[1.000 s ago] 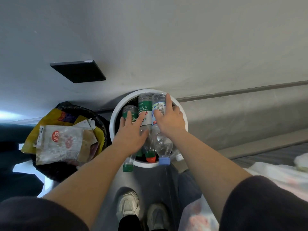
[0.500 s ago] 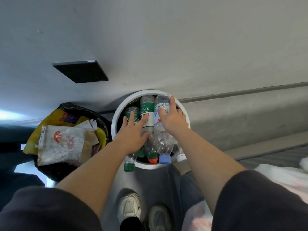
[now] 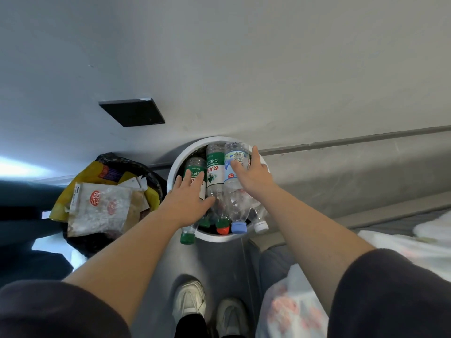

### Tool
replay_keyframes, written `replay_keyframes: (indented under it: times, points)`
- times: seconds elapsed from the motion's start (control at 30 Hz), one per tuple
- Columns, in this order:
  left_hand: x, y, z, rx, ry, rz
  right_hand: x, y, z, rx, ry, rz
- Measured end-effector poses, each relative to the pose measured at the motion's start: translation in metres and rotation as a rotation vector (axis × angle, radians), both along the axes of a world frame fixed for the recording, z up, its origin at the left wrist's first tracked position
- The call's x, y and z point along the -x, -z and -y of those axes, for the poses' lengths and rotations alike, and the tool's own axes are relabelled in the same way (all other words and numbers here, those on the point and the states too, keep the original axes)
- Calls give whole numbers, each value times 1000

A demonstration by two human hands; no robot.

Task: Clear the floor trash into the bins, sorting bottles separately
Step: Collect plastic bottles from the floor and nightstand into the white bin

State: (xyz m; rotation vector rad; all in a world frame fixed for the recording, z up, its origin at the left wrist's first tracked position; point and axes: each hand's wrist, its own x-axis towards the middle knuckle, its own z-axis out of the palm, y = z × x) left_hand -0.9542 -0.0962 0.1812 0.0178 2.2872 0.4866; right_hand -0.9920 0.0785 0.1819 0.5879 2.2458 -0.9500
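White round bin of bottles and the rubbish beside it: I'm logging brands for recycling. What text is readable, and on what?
"农夫山": red, on the middle clear plastic bottle, on its green-and-white label.
"饮用": white on that label's green band; the rest is too small.
Left green-labelled clear bottle: partly covered, unreadable.
Blue-and-white-labelled clear bottle: too small.
Crumpled clear packet with red logos: blurred.

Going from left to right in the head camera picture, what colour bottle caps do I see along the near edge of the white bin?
green cap → darker green cap → red cap → blue cap → white cap, all at the near rim of the white bin.
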Motion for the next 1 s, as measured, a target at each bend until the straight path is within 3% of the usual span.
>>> replay_keyframes:
  times: [0.5, 0.7, 1.0]
  points:
    - [-18, -10, 16, -28, -12, -61, -18, -14, 15, 66, 46, -22]
    - [-24, -7, 21, -16, -200, -68, -23, -32, 25, 212, -87, 7]
    - [-10, 15, 27, -135, -466, 31, -13, -5, 67, 59, -235, 32]
